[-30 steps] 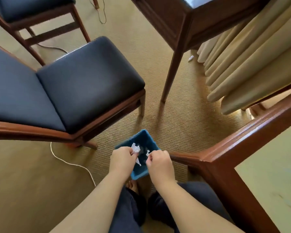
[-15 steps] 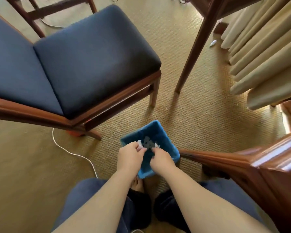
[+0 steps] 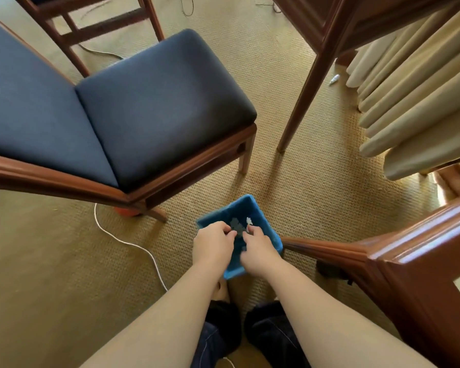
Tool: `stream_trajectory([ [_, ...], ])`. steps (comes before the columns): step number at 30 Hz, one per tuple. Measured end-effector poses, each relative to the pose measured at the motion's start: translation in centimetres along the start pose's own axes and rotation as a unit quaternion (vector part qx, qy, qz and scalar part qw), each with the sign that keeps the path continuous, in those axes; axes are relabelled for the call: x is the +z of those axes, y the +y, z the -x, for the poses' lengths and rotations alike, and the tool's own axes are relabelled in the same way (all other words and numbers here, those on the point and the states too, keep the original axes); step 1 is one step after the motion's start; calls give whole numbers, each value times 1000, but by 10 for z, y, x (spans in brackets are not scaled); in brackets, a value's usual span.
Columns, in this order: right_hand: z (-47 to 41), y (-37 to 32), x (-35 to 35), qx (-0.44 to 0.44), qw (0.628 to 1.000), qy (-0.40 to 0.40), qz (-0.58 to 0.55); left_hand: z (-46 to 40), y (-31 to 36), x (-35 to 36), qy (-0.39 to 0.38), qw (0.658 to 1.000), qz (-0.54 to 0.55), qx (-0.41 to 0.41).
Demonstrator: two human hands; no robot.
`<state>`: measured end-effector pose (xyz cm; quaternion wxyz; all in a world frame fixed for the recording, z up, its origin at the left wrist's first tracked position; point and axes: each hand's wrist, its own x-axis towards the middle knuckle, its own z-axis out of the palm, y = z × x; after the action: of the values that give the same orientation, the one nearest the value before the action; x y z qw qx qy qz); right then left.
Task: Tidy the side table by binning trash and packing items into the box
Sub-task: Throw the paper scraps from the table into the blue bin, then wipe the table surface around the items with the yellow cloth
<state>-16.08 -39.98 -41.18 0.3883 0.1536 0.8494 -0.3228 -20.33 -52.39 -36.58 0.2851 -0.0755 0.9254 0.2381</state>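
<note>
A small blue bin [image 3: 253,207] stands on the carpet in front of my feet. Torn paper scraps [image 3: 237,227] lie grey in the shadow at its bottom. Both hands hover over the bin's near half, fingertips almost meeting. My left hand [image 3: 213,247] has its fingers curled in, and no paper shows in them. My right hand [image 3: 258,247] pinches a tiny white paper scrap [image 3: 249,221] at its fingertips, above the bin's inside. The hands hide the bin's near rim.
A wooden chair with a dark blue cushion [image 3: 154,107] stands left of the bin. A table leg [image 3: 303,102] and beige curtains [image 3: 414,107] are at the back right. A wooden table corner [image 3: 398,256] juts in right. A white cable [image 3: 128,243] crosses the carpet.
The larger white paper piece in my left hand a second ago is gone from it, and more scraps lie in the bin. Both hands have sunk closer to the bin.
</note>
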Motion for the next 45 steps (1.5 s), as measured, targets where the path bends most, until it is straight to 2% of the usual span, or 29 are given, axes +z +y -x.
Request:
stream_trajectory([
  [9, 57, 4, -14, -5, 999, 15, -32, 63, -12, -34, -62, 997, 40, -28],
  [14, 62, -9, -23, -10, 994, 11, -105, 82, -20, -39, -96, 991, 89, -40],
  [20, 34, -3, -12, -19, 998, -8, -65, 68, -28, -32, -82, 989, 112, -41],
  [26, 54, -12, -10, 20, 987, 57, -150, 69, -22, -35, -72, 991, 110, -34],
  [30, 124, -47, -39, -52, 971, 155, -176, 92, 11, -70, -40, 994, 91, 49],
  [33, 205, -65, -81, -115, 948, 247, -162, 124, 51, -117, -27, 987, 79, 139],
  [35, 266, -69, -121, -126, 932, 314, -131, 153, 88, -153, -22, 975, 64, 210],
  [40, 394, -34, -207, -70, 872, 480, -61, 229, 199, -208, -4, 931, 20, 364],
  [45, 495, 53, -254, 70, 838, 534, -91, 296, 304, -198, -48, 872, -55, 485],
])
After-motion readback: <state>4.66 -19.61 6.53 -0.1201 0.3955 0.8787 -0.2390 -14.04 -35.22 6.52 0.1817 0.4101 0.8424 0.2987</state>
